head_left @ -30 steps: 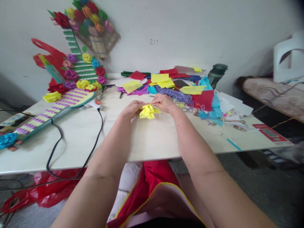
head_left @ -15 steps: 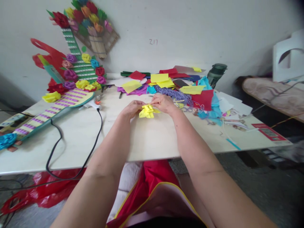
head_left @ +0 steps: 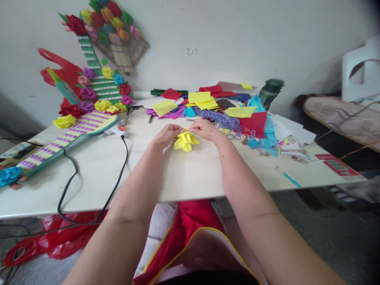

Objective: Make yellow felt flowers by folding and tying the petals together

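A yellow crepe-paper flower [head_left: 186,141] hangs between my hands over the middle of the table, its ruffled petals facing me. My left hand [head_left: 168,134] pinches it from the left at its far side. From the right, the fingertips of my right hand [head_left: 203,130] are closed on the gathered base of the same flower. The exact grip points are partly hidden behind the petals. Just beyond my right hand lies a tangle of purple yarn [head_left: 221,118], with yellow paper sheets [head_left: 204,102] behind it.
Left on the table stand a striped cardboard shape with paper flowers [head_left: 80,130] and a black cable [head_left: 118,186] trailing over the front edge. At the back right are a dark green bottle [head_left: 270,93], red paper [head_left: 253,124] and white scraps [head_left: 293,128].
The flower has turned and its petals are spread wider. My fingertips have shifted slightly at its base, and the thin stick near my right hand is no longer visible.
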Demonstrator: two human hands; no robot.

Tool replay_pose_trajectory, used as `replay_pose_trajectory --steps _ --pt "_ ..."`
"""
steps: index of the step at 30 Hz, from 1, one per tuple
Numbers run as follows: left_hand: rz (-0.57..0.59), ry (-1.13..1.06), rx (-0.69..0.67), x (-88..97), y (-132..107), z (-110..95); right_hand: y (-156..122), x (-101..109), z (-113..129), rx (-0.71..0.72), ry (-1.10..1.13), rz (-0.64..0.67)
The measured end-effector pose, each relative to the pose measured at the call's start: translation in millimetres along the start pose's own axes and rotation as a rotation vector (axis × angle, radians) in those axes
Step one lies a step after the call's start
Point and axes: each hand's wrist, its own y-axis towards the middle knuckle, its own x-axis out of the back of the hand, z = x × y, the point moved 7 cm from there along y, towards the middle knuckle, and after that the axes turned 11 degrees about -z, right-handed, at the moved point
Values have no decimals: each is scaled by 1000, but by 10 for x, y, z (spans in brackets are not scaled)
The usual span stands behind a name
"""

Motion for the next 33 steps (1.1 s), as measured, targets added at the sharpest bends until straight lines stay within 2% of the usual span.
replay_pose_trajectory --steps 9,21,26,33 --pt "-40 46 -49 -4 14 -40 -11 48 15 -26 -61 -17" --pt "82 -144 97 -64 -10 137 12 105 50 23 -115 -87" --pt "63 -189 144 -66 17 185 12 108 68 44 -107 -102" --pt "29 -191 141 -28 43 196 4 114 93 22 -134 -75"
